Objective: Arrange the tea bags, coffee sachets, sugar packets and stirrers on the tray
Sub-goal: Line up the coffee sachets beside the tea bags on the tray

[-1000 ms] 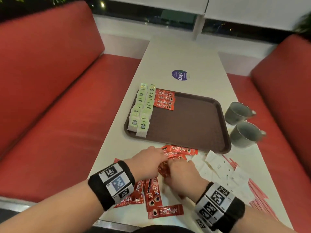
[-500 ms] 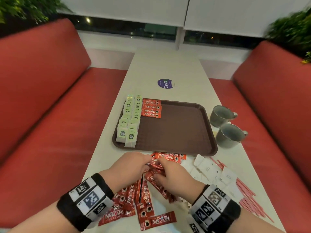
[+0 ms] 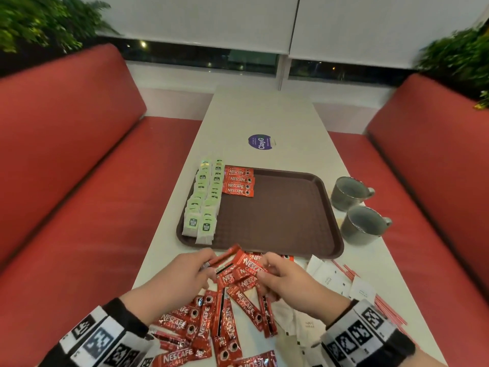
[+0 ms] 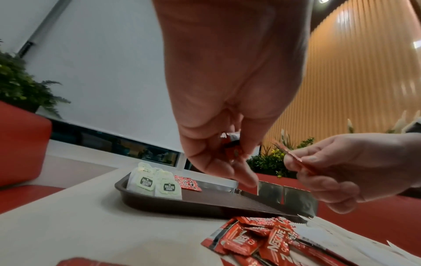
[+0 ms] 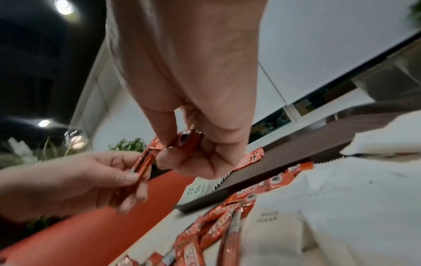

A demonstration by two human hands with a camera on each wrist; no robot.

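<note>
The brown tray [image 3: 277, 221] sits on the white surface [image 3: 254, 120]. Two rows of green tea bags [image 3: 203, 205] lie along the left side of the tray. Four red coffee packets [image 3: 239, 181] lie in a neat stack at the far end of the tray, right next to the tea bags. Just in front of the tray, both hands are up above a messy pile of red coffee packets [image 3: 211, 321]. The left hand [image 3: 182, 276] pinches one coffee stick [image 3: 225, 256] between its thumb and fingers. The right hand [image 3: 288, 282] pinches another coffee packet [image 5: 187, 139] with curled fingers. The two hands are close together. White sugar packets [image 3: 330, 276] lie on the surface near the front right corner of the tray, and thin red stirrers [image 3: 389, 308] lie just past them. Two gray cups [image 3: 354, 205] stand on the surface at the right side of the tray.
</note>
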